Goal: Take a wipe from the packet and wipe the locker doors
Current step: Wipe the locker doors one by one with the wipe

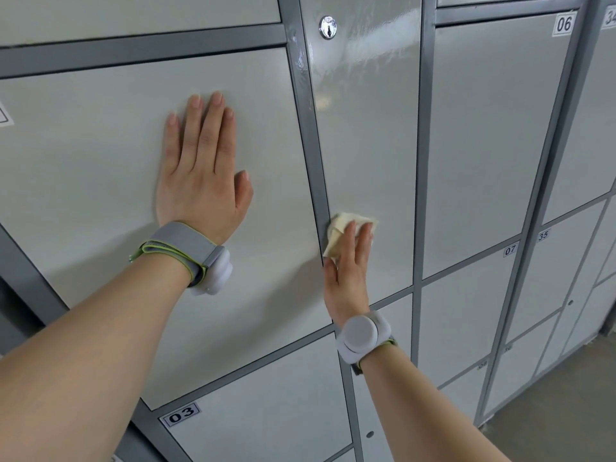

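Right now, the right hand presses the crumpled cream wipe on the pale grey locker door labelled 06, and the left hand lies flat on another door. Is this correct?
Not door 06: the head view shows the right hand pressing the crumpled cream wipe on the pale grey locker door with the round silver lock. The rest holds.

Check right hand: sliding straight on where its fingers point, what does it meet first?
Probably nothing: the right hand presses the wipe flat on the locker door, fingers pointing up it. That line looks like bare door to the frame's top; the lock seems to sit left of it.
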Demonstrator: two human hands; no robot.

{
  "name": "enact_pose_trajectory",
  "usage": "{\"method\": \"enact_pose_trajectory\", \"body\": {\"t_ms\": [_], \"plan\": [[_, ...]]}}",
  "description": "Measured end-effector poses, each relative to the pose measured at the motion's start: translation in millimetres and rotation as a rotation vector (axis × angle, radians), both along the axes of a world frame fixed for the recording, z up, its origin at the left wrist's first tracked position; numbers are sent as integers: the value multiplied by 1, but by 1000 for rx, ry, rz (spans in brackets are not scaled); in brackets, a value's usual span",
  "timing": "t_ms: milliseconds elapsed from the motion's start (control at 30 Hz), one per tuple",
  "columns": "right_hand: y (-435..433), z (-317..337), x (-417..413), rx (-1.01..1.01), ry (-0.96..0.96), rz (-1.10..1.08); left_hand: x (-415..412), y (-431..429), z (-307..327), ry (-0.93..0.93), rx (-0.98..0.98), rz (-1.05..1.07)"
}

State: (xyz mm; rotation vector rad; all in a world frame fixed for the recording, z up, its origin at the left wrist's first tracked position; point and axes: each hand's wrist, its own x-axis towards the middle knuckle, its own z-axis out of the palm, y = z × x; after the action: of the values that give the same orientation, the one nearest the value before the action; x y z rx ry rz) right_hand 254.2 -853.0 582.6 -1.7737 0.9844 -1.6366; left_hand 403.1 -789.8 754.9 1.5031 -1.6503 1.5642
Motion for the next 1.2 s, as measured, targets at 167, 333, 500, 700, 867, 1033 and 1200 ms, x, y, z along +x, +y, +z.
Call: {"method": "enact_pose_trajectory", "body": {"t_ms": [167, 333, 500, 700, 867, 1033, 1200], "plan": [[-8, 28, -13, 101, -9, -4, -1, 1, 0, 8, 10, 5], [-25, 59, -19, -44, 14, -12, 0, 2, -1, 10, 14, 11], [-21, 6, -25, 49, 70, -24, -1, 2, 1, 13, 15, 4], [-30, 22, -44, 101, 115, -2, -1, 4, 3, 37, 27, -28], [-42, 58, -51, -82, 112, -18, -16, 3, -2, 113, 10, -63], [-41, 16, -56, -19, 170, -15, -48, -9, -23, 134, 43, -116], [-45, 22, -62, 95, 151, -12, -62, -23, -42, 137, 76, -80]]}}
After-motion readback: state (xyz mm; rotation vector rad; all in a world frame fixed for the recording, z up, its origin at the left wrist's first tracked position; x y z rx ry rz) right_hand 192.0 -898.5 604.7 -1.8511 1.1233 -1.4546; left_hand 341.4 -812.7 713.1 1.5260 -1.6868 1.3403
